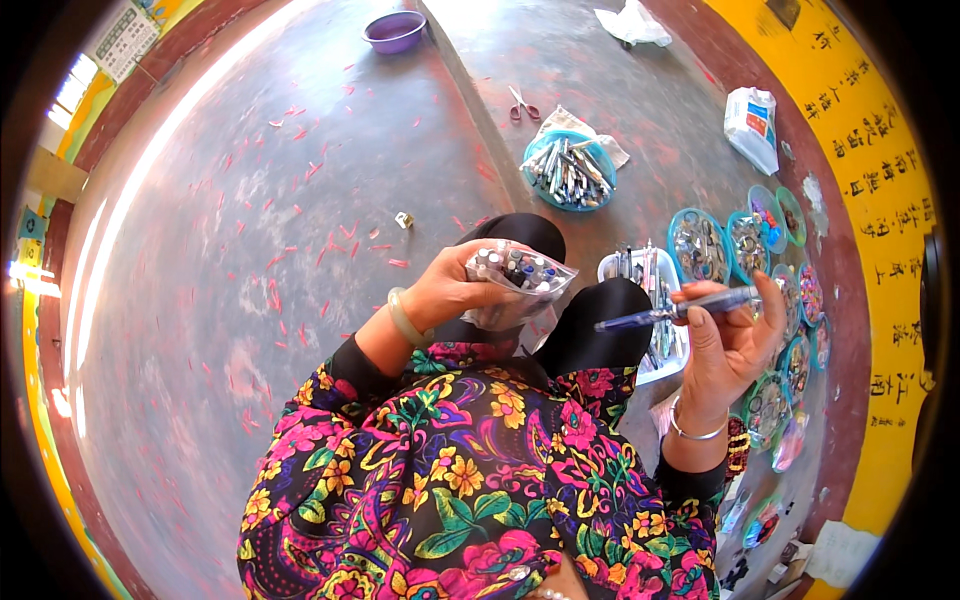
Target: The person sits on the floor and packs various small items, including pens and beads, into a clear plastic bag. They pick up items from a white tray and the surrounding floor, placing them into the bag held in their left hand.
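My left hand (455,285) is closed round a clear plastic bag (520,290) with several pens standing in it, their capped ends showing in white, black and blue. To the right, my right hand (730,340) pinches a blue pen (665,312) between thumb and fingers, its tip pointing left toward the bag. Below and behind that pen, beside my right knee, stands a white basket (680,370) full of pens, partly hidden by my hand and leg. Farther off, a blue round basket (570,205) holds a heap of pens on a pale cloth.
Scissors (522,105) lie on the floor beyond the blue basket. Several round baskets (700,245) of small parts line the right wall. A purple basin (394,33) and white bags (751,128) stand farther away. Red scraps (275,295) litter the floor around a small box (404,220).
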Demonstrator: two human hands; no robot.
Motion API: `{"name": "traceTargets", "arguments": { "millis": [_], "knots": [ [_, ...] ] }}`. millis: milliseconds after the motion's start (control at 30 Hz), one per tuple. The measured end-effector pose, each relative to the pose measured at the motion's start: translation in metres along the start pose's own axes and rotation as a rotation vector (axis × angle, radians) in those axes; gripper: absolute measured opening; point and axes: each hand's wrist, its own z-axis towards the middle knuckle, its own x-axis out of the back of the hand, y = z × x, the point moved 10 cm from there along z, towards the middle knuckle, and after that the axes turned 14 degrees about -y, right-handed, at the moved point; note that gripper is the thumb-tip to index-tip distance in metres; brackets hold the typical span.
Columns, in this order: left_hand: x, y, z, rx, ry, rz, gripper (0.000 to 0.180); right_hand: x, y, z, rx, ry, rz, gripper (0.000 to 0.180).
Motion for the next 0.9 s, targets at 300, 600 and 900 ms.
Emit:
{"name": "traceTargets", "arguments": {
  "millis": [300, 600, 900],
  "knots": [
    [-0.013, 0.011, 0.004, -0.012, -0.028, -0.005, 0.050, -0.054, 0.020, 0.039, 0.042, -0.021, 0.239, 0.045],
    [-0.012, 0.000, 0.002, 0.029, -0.021, -0.019, 0.051, -0.072, 0.045, 0.037, -0.039, -0.067, 0.238, 0.043],
    [-0.009, -0.004, 0.002, -0.004, -0.051, -0.056, 0.052, -0.080, 0.047, 0.039, -0.089, -0.128, 0.268, 0.040]
  ]
}}
